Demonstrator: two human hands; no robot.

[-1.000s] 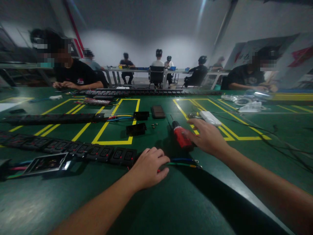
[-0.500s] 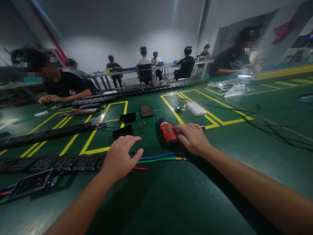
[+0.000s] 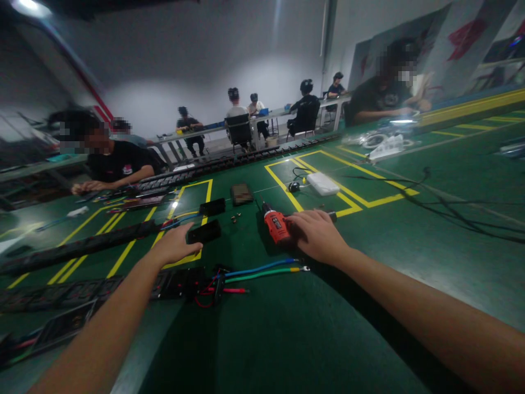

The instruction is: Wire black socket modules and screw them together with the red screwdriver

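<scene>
Head view: our right hand (image 3: 314, 235) lies curled over red drill (image 3: 275, 226), grip unclear; heavy, rigid, we'd grab the handle; left hand (image 3: 174, 246) open, fingertips touching black cover (image 3: 204, 232).

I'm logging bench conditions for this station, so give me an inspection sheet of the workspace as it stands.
Surface: green table with yellow marked boxes.
Job's things: red drill lying on the table; small black box; black socket strip with loose wires.
Clutter: second black box, dark pad, screws, white box, long strips.
Hands: right hand on the drill's rear end; left hand at the small black box, fingers spread.
Cables: blue, green and red wires from the strip; black cords at right.
Surroundings: other people seated at this and farther tables.
</scene>
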